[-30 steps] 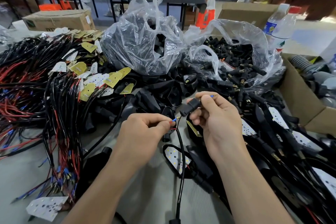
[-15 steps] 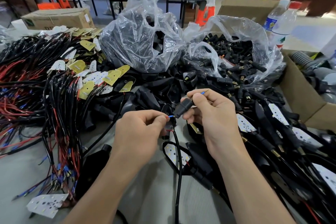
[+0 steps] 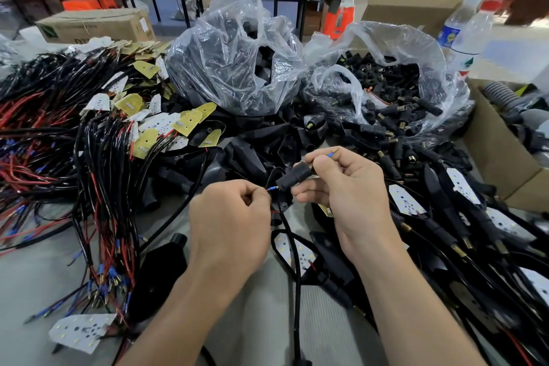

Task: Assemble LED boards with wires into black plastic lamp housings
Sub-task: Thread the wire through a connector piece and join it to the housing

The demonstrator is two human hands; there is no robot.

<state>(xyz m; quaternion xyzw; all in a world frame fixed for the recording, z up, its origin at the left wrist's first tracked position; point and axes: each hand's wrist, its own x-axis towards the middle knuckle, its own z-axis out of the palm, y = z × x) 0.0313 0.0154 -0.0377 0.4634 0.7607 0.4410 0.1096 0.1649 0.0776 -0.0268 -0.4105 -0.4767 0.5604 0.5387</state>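
Wires (image 3: 101, 187) and housings (image 3: 439, 235) hem table strip (image 3: 261, 321) where left hand (image 3: 228, 226) pinches wire tip (image 3: 272, 188), right hand (image 3: 347, 196) grips sleeve (image 3: 294, 178).

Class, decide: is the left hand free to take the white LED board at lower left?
Probably not yet: the left hand pinches a wire tip; the LED board lies mostly uncovered.

Grey table (image 3: 32, 273) is carrying tangled red and black wires (image 3: 53, 163) with LED boards (image 3: 162, 125) at left. Two clear bags (image 3: 234, 59) of black parts are sitting at back, loose black housings (image 3: 252, 157) lying mid-table, assembled lamps (image 3: 439, 217) piling at right, one white board (image 3: 80, 331) lying front-left.
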